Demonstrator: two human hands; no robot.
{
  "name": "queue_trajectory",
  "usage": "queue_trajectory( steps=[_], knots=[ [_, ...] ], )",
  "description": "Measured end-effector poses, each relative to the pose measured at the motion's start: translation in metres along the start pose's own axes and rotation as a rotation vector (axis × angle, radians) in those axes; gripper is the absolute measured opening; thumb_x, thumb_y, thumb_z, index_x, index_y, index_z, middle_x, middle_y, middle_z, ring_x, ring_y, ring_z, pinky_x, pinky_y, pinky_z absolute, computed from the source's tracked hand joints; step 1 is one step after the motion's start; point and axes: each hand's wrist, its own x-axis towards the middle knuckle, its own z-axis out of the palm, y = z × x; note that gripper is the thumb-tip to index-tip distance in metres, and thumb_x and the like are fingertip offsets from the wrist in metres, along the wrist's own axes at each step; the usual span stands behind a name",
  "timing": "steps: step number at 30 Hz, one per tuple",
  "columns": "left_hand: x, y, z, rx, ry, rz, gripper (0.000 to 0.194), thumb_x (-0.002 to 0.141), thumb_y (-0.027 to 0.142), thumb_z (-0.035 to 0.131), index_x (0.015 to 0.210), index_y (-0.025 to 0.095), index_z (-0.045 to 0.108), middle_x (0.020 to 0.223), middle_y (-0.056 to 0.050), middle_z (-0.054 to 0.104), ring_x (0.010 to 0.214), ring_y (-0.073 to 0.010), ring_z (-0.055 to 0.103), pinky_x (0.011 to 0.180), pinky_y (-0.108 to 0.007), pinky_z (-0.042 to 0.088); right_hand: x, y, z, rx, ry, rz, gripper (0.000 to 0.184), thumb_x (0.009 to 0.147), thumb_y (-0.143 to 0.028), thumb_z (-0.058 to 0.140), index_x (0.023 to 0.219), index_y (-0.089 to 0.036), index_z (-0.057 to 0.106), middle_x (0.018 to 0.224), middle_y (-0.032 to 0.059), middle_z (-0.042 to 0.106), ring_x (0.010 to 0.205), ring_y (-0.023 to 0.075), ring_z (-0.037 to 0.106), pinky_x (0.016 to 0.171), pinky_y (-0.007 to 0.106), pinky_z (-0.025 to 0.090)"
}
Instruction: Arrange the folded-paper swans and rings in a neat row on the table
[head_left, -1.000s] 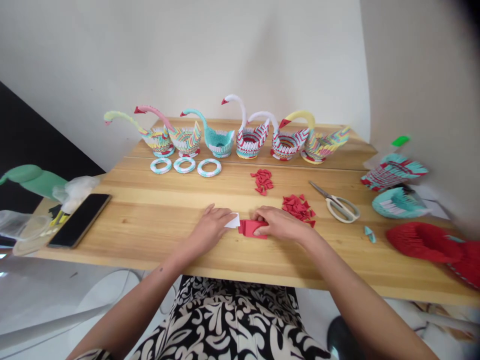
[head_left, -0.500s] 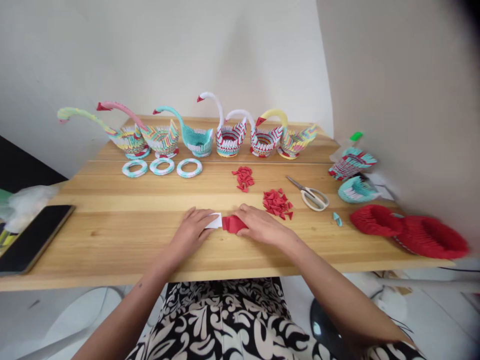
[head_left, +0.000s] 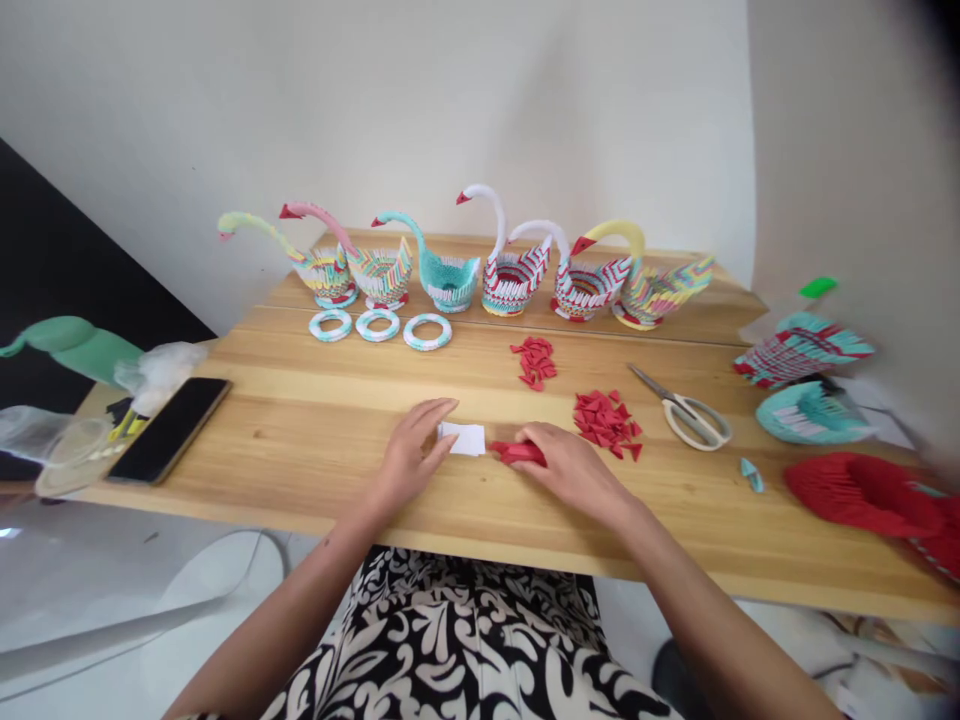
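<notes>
My left hand (head_left: 416, 450) rests by a small stack of white paper slips (head_left: 469, 440), thumb and fingers apart at the slips' left end. The stack lies on the wooden table. My right hand (head_left: 570, 465) is closed around red paper slips (head_left: 517, 453), which stick out to the left of its fingers, a short way from the white ones. Part of the red paper is hidden under the fingers. Just beyond my right hand lies a heap of folded red paper triangles (head_left: 604, 420), with a smaller heap of red triangles (head_left: 535, 362) farther back.
Several folded-paper swans (head_left: 450, 285) line the table's back, with paper rings (head_left: 427, 332) in front. Scissors (head_left: 686, 405) lie at right, near a teal paper piece (head_left: 810, 412) and red paper forms (head_left: 862, 490). A phone (head_left: 172, 430) lies at left.
The view has swung left, so things appear farther right. My left fingers have spread off the white slips. My right hand has drawn the red slips slightly away from them and tilted them.
</notes>
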Motion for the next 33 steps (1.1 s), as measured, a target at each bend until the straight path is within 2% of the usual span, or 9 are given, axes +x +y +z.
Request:
queue_trajectory(
  steps=[4, 7, 12, 17, 19, 22, 27, 30, 33],
  knots=[
    [-0.009, 0.035, 0.012, -0.404, -0.052, -0.157, 0.047, 0.095, 0.034, 0.042, 0.140, 0.022, 0.038, 0.141, -0.010, 0.049, 0.134, -0.0215, 0.040, 0.114, -0.042, 0.027, -0.017, 0.012, 0.004, 0.051, 0.121, 0.031, 0.014, 0.090, -0.031, 0.054, 0.097, -0.020, 0.059, 0.093, 0.0057, 0.064, 0.084, 0.0207, 0.059, 0.072, 0.031, 0.043],
    [-0.010, 0.062, 0.034, -0.717, -0.154, -0.241, 0.057, 0.096, 0.041, 0.037, 0.148, 0.025, 0.021, 0.153, -0.008, 0.029, 0.141, -0.0208, 0.028, 0.117, -0.041, 0.021, -0.022, 0.020, 0.011, 0.119, 0.131, -0.005, 0.017, 0.088, -0.027, 0.057, 0.103, -0.021, 0.060, 0.100, 0.0065, 0.065, 0.091, 0.0216, 0.059, 0.079, 0.033, 0.045],
    [0.002, 0.077, 0.068, -0.838, -0.135, -0.402, 0.062, 0.096, 0.048, 0.032, 0.150, 0.026, 0.013, 0.156, -0.007, 0.021, 0.143, -0.0198, 0.020, 0.118, -0.041, 0.015, -0.022, 0.024, 0.017, 0.169, 0.188, -0.030, 0.028, 0.086, -0.024, 0.059, 0.114, -0.023, 0.059, 0.108, 0.0075, 0.065, 0.097, 0.0232, 0.061, 0.084, 0.037, 0.047],
    [0.005, 0.077, 0.085, -0.885, -0.145, -0.457, 0.062, 0.096, 0.052, 0.028, 0.150, 0.026, 0.012, 0.155, -0.008, 0.024, 0.143, -0.0205, 0.022, 0.118, -0.043, 0.015, -0.026, 0.023, 0.019, 0.183, 0.227, -0.043, 0.022, 0.088, -0.026, 0.056, 0.109, -0.022, 0.060, 0.105, 0.0082, 0.066, 0.095, 0.0235, 0.061, 0.083, 0.038, 0.048],
    [0.002, 0.078, 0.081, -0.872, -0.125, -0.427, 0.061, 0.096, 0.050, 0.027, 0.150, 0.025, 0.013, 0.155, -0.009, 0.025, 0.143, -0.0199, 0.022, 0.118, -0.042, 0.016, -0.029, 0.023, 0.020, 0.200, 0.243, -0.039, 0.021, 0.090, -0.027, 0.054, 0.108, -0.022, 0.061, 0.106, 0.0086, 0.066, 0.097, 0.0236, 0.061, 0.084, 0.038, 0.047],
    [-0.001, 0.076, 0.060, -0.803, -0.036, -0.308, 0.056, 0.097, 0.045, 0.031, 0.148, 0.027, 0.017, 0.154, -0.008, 0.026, 0.142, -0.0186, 0.024, 0.118, -0.041, 0.017, -0.030, 0.024, 0.017, 0.301, 0.235, 0.030, 0.021, 0.089, -0.028, 0.054, 0.109, -0.022, 0.061, 0.108, 0.0071, 0.067, 0.099, 0.0228, 0.061, 0.087, 0.037, 0.047],
    [0.002, 0.048, 0.014, -0.433, 0.163, -0.177, 0.042, 0.094, 0.034, 0.046, 0.134, 0.024, 0.043, 0.141, -0.009, 0.048, 0.133, -0.0209, 0.041, 0.113, -0.042, 0.029, -0.013, 0.023, 0.010, 0.505, 0.105, 0.076, 0.024, 0.086, -0.028, 0.057, 0.110, -0.023, 0.062, 0.111, 0.0037, 0.068, 0.099, 0.0208, 0.063, 0.086, 0.033, 0.048],
    [0.006, 0.024, -0.001, -0.187, 0.093, -0.160, 0.032, 0.091, 0.032, 0.051, 0.120, 0.019, 0.057, 0.126, -0.010, 0.060, 0.121, -0.0215, 0.052, 0.107, -0.041, 0.038, 0.004, 0.020, 0.014, 0.477, 0.059, 0.019, 0.024, 0.086, -0.025, 0.056, 0.108, -0.022, 0.064, 0.109, 0.0040, 0.069, 0.097, 0.0207, 0.064, 0.086, 0.034, 0.049],
    [0.005, 0.007, -0.008, 0.023, -0.048, -0.076, 0.035, 0.089, 0.031, 0.054, 0.122, 0.019, 0.057, 0.126, -0.011, 0.060, 0.120, -0.0225, 0.053, 0.104, -0.041, 0.041, 0.014, 0.016, 0.019, 0.212, 0.165, -0.071, 0.024, 0.086, -0.020, 0.056, 0.107, -0.022, 0.067, 0.118, 0.0071, 0.065, 0.109, 0.0250, 0.058, 0.094, 0.042, 0.044]
  ],
)
